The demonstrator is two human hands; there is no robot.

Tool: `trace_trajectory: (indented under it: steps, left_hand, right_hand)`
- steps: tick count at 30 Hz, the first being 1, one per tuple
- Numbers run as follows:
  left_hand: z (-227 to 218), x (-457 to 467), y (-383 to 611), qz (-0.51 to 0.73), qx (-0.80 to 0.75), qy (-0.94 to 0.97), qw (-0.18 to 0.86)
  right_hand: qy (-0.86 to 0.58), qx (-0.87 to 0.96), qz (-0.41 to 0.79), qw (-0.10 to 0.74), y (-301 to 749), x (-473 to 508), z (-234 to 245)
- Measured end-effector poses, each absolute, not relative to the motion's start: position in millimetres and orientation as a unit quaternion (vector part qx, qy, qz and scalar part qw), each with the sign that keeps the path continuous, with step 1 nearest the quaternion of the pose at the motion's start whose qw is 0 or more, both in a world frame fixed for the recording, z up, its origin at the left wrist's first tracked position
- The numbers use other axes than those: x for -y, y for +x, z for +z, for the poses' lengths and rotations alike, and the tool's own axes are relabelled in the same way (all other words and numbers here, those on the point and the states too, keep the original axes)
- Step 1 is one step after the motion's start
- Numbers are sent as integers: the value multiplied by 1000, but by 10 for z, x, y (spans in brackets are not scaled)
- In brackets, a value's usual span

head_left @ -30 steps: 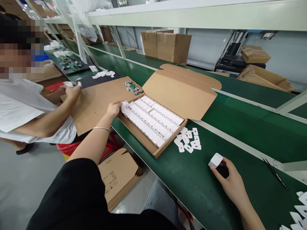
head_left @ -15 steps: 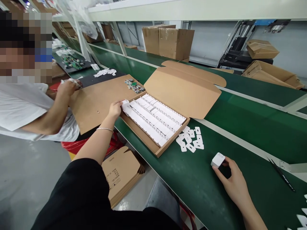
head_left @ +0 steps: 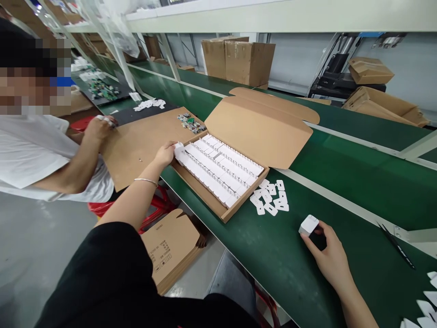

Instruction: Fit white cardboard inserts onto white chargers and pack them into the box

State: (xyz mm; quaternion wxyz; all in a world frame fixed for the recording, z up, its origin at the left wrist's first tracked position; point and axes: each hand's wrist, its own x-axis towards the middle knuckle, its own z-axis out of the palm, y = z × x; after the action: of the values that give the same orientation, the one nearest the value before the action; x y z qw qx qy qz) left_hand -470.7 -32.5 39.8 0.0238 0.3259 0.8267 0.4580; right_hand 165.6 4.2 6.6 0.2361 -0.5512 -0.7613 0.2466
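Note:
An open cardboard box (head_left: pixel 218 210) lies on the green belt, filled with rows of small white blocks (head_left: pixel 218 166). My left hand (head_left: pixel 165 154) reaches to the box's near-left corner, its fingers closed on a white block (head_left: pixel 179 148) there. My right hand (head_left: pixel 327 255) rests on the belt to the right, pinching a single white block (head_left: pixel 308 224) between thumb and fingers. Several flat white tabs (head_left: pixel 269 197) lie loose on the belt between the box and my right hand.
A co-worker sits at left, one hand (head_left: pixel 97 128) on a brown cardboard sheet (head_left: pixel 143 141). Circuit boards (head_left: pixel 189 123) lie on it. Flat cartons (head_left: pixel 172 246) are stacked below the belt. Black tweezers (head_left: pixel 396 245) and more white tabs (head_left: pixel 425 307) lie at right. Cardboard boxes (head_left: pixel 249 61) stand behind.
Both of my hands stay almost where they were. The co-worker's hand has shifted slightly on the cardboard sheet. The view has moved a little.

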Motion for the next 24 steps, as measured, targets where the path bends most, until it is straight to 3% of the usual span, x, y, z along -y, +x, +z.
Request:
trace_trajectory:
  steps: [8, 15, 24]
  left_hand:
    - [623, 497, -4744, 206, -865, 456, -33]
    - [351, 622, -4595, 319, -852, 398, -117]
    - [199, 685, -4531, 377, -852, 339, -127]
  right_hand:
    - [-544, 772, 230, 233, 1656, -54, 55]
    - [-552, 764, 244, 230, 1669, -33, 50]
    - [-559, 762, 236, 225, 1668, -43, 42]
